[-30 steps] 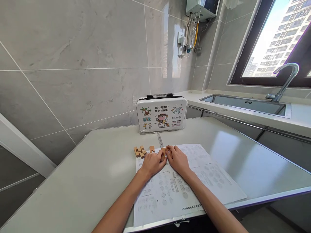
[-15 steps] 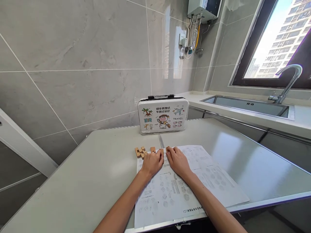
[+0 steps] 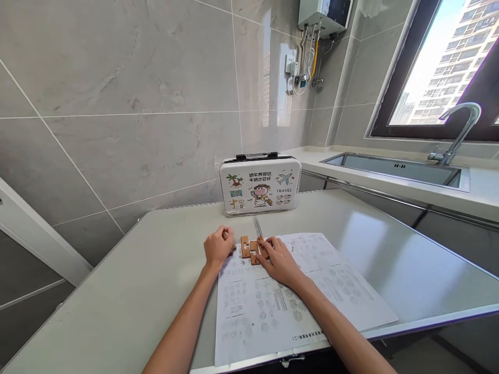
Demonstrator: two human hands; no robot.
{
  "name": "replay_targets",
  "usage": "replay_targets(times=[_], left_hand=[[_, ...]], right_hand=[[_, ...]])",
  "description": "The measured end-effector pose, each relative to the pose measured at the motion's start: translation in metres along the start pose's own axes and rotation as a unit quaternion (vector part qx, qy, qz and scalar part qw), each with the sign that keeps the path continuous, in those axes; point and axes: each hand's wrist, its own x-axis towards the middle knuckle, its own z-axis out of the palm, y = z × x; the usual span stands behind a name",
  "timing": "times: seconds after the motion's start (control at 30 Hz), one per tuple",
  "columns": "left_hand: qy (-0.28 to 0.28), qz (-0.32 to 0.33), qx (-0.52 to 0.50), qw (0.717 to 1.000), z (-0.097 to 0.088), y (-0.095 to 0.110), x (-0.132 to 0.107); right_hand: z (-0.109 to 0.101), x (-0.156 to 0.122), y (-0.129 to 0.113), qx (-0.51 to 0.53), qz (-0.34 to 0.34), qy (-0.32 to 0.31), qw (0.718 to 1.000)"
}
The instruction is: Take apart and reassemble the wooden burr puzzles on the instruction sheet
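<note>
My left hand (image 3: 218,248) is closed, its fingers curled together above the left end of the paper; whatever they hold, if anything, is hidden. Partly covered by this hand, some wooden pieces (image 3: 233,250) show at its right edge. My right hand (image 3: 279,262) has its thumb and fingers around a notched wooden block (image 3: 263,250) lying at the top of the sheet. Left of that block lie two more small tan notched blocks, an upright one (image 3: 245,247) and a lower one (image 3: 254,254). Beneath them is a printed instruction sheet (image 3: 268,322).
A white cartoon-printed case (image 3: 260,188) with a black handle stands at the table's back edge. The pale table (image 3: 128,301) meets the tiled wall. Beyond it on the right are a counter with a sink (image 3: 393,169) and a tap (image 3: 463,130).
My left hand has moved left, away from the middle, to the group of wooden pieces. My right hand has shifted slightly down, and notched blocks now show between the hands.
</note>
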Motion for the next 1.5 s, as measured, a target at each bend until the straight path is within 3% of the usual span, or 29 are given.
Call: replay_targets(times=[0.17, 0.37, 0.67, 1.3, 1.4, 1.5], left_hand=[[0.092, -0.107, -0.048, 0.989, -0.017, -0.036, 0.020], [0.099, -0.171, -0.090, 0.976, -0.017, -0.051, 0.028], [0.078, -0.181, -0.111, 0.974, -0.010, -0.055, 0.030], [0.063, -0.183, -0.112, 0.975, -0.009, -0.054, 0.031], [0.060, -0.183, -0.113, 0.975, -0.010, -0.054, 0.031], [0.058, -0.183, -0.113, 0.975, -0.011, -0.053, 0.032]], right_hand=[[-0.001, 0.000, -0.002, 0.001, 0.007, -0.010, 1.000], [-0.001, 0.001, -0.003, -0.011, 0.003, -0.010, 1.000], [0.001, 0.000, -0.004, -0.012, 0.018, 0.001, 1.000], [0.005, 0.002, -0.005, 0.005, -0.016, -0.007, 1.000], [0.006, 0.003, -0.003, 0.018, -0.002, 0.000, 1.000], [0.005, 0.005, 0.001, 0.023, 0.056, 0.020, 0.998]])
